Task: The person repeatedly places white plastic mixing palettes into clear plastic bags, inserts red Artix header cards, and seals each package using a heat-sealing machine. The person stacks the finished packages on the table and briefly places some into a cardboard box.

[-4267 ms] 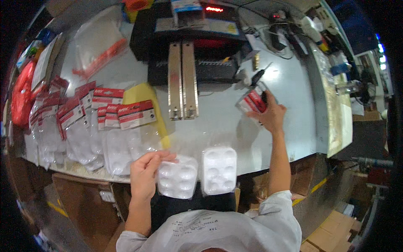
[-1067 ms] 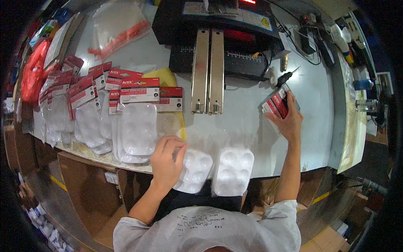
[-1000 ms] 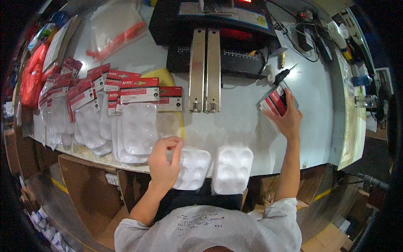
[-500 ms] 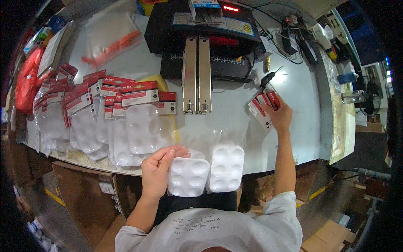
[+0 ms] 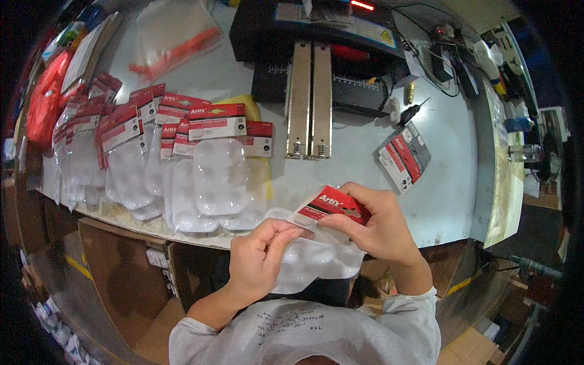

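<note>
My right hand [image 5: 386, 228] pinches a red and white folded header card [image 5: 328, 204] above the table's front edge. Close beside it, my left hand [image 5: 258, 258] has thumb and fingers closed at the top of a bagged white paint palette [image 5: 295, 267], near the card's lower corner. A second white paint palette [image 5: 344, 258] lies partly under my right hand and the card. Its clear bag is mostly hidden there. Further right, a small pile of header cards [image 5: 404, 161] rests on the table.
Several carded, bagged palettes [image 5: 219, 176] overlap on the left of the table. A black machine with two metal bars [image 5: 309, 103] stands at the back. Clear bags with a red edge [image 5: 176, 48] lie far left. A small black-handled tool [image 5: 410, 112] is beyond the card pile.
My right hand has come from the card pile to the middle with one header card. My left hand has moved right, to the bag's top. The view has shifted slightly.
</note>
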`<state>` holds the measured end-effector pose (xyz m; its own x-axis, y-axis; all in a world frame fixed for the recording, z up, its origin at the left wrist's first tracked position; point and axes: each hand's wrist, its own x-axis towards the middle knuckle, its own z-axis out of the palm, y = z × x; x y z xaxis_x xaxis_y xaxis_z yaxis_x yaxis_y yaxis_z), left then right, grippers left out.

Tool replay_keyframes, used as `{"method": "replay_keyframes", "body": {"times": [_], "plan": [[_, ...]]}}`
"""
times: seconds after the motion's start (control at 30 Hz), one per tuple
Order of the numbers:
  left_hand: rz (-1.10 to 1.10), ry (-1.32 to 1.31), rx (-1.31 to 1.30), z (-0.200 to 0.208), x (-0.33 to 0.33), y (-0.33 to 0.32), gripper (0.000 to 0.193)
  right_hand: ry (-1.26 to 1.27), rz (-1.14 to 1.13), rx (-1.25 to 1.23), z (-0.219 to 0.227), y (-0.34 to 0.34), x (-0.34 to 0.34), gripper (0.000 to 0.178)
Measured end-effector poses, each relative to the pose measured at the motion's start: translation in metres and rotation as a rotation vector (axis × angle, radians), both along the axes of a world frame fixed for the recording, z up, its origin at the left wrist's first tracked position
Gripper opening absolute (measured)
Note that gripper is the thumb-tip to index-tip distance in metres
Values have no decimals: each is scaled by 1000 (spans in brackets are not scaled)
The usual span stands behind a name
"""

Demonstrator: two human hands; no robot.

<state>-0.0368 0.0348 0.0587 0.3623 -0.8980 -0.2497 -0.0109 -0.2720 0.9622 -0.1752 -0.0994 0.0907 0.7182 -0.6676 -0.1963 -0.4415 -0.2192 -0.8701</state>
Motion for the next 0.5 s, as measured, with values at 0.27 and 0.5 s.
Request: {"method": "replay_keyframes", "body": {"times": [0.27, 0.5], "plan": [[12, 70, 45, -4, 1, 0, 13, 63, 168, 40, -1, -14, -9, 27], [319, 6, -73, -24, 8, 1, 20, 132, -43, 651, -23, -16, -24, 16]]}}
